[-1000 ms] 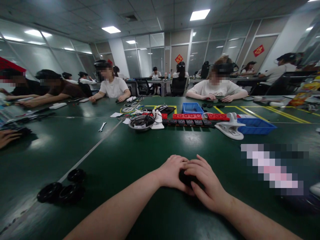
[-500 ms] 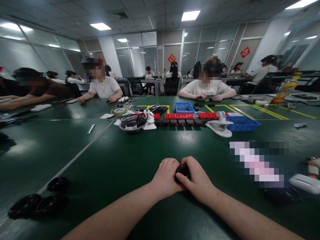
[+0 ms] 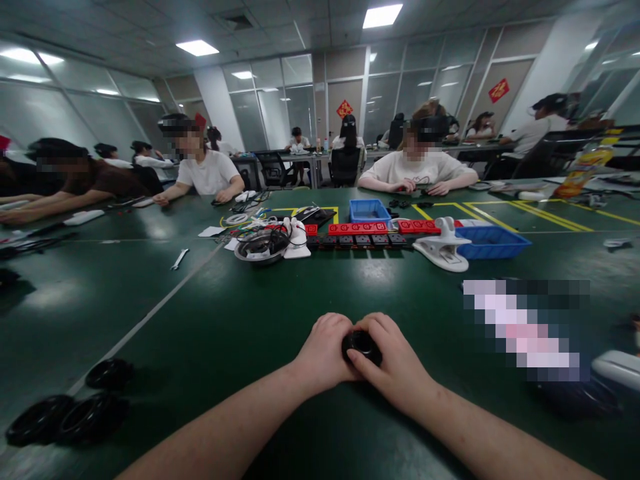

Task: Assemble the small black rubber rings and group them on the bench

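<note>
A black ring-shaped part (image 3: 362,347) is held between both hands over the green table (image 3: 240,320), near its front edge. My left hand (image 3: 327,350) wraps round its left side, with the fingertips partly hidden. On the other side, my right hand (image 3: 393,350) grips it, thumb across the front and fingers over the top. Several similar black rings (image 3: 83,417) lie on the table at the lower left.
Across the table are a power strip row (image 3: 357,229), a metal bowl (image 3: 260,252), a white clamp (image 3: 443,247), blue trays (image 3: 495,243) and cables. A wrench (image 3: 179,259) lies at left. A blurred-out object (image 3: 525,330) is at right. Other people sit beyond.
The black ring shows more fully between my hands, its face turned more upward. My left hand has shifted slightly left. The view has moved a little.
</note>
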`<action>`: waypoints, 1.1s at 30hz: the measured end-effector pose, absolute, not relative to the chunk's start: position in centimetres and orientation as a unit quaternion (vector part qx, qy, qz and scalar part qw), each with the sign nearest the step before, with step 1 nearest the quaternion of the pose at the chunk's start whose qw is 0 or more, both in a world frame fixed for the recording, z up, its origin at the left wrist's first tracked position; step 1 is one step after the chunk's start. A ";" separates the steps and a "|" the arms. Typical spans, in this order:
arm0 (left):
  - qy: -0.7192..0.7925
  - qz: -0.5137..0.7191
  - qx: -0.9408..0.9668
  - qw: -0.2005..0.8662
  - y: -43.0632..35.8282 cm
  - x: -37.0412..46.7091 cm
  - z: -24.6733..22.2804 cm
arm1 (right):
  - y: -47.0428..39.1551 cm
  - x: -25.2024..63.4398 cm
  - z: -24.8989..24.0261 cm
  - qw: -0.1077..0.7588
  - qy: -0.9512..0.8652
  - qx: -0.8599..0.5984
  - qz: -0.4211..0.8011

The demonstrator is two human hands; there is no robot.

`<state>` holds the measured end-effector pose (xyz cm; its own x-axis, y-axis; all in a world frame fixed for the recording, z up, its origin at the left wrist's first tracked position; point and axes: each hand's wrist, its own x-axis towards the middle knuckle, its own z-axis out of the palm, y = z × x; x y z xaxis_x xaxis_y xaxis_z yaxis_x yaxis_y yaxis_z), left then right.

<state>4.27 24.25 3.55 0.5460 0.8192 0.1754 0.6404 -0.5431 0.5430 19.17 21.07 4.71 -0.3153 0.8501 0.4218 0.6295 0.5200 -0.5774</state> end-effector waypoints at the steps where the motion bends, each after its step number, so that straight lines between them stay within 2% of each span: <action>1: 0.411 0.213 0.859 0.220 24.5 4.1 3.4 | 21.0 19.2 4.8 0.361 -0.798 -0.456 0.157; 11: 0.330 0.161 0.902 0.225 24.7 3.8 3.3 | 19.9 19.1 5.4 0.390 -0.856 -0.307 0.143; 19: 0.316 0.144 0.909 0.229 24.1 3.7 3.6 | 18.7 18.8 5.5 0.393 -0.870 -0.273 0.118; 27: 0.350 0.207 0.882 0.239 23.3 3.8 4.3 | 19.7 19.9 4.5 0.426 -0.817 -0.381 0.073; 33: 0.401 0.194 0.877 0.178 22.8 4.4 3.8 | 20.4 19.2 4.0 0.384 -0.804 -0.435 0.130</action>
<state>4.42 22.79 3.77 0.6033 0.7728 0.1973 0.6348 -0.6150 0.4678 19.24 20.45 4.01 -0.3270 0.7997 0.5036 0.5999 0.5874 -0.5432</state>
